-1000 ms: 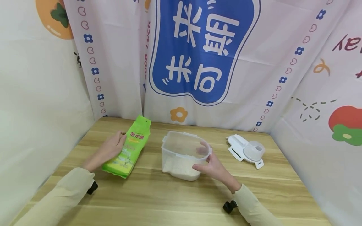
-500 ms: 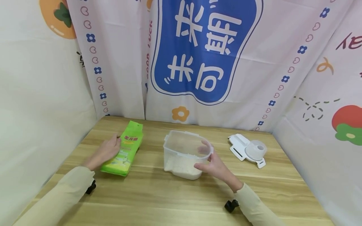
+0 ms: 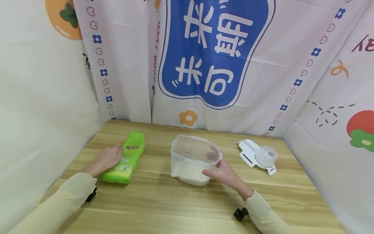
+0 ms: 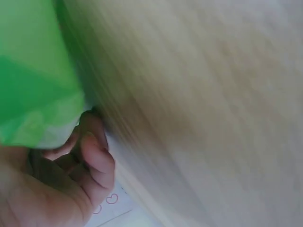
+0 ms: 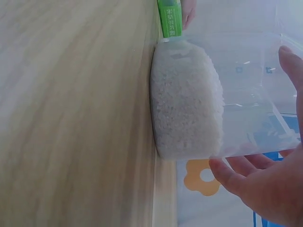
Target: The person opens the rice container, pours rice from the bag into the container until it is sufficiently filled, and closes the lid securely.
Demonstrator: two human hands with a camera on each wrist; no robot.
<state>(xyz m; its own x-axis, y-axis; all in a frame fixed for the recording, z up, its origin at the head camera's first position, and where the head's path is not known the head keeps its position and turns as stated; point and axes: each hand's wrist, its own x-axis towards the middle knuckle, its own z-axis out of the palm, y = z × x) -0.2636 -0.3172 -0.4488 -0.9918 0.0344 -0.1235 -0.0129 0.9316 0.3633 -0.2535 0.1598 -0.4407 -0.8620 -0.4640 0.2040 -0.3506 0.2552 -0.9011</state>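
A creased cloth [image 3: 130, 65] printed with blue, red and orange motifs hangs behind the table [image 3: 163, 208], whose pale surface shows streaky wood grain. Near the table's middle stands a clear plastic tub [image 3: 175, 159], rounded at its right end, with small white grains [image 3: 190, 172] filling its lower part; the right hand [image 3: 223, 172] curves fingers and thumb round that end, gripping it. On the left, a soft, glossy green bag [image 3: 132, 156] slants with its narrower end far, its left edge gripped in the curled fingers of the left hand [image 3: 106, 159]. On the far right lies a flat, slotted white plastic piece [image 3: 249, 150] bearing a squat, translucent round cup [image 3: 266, 157].
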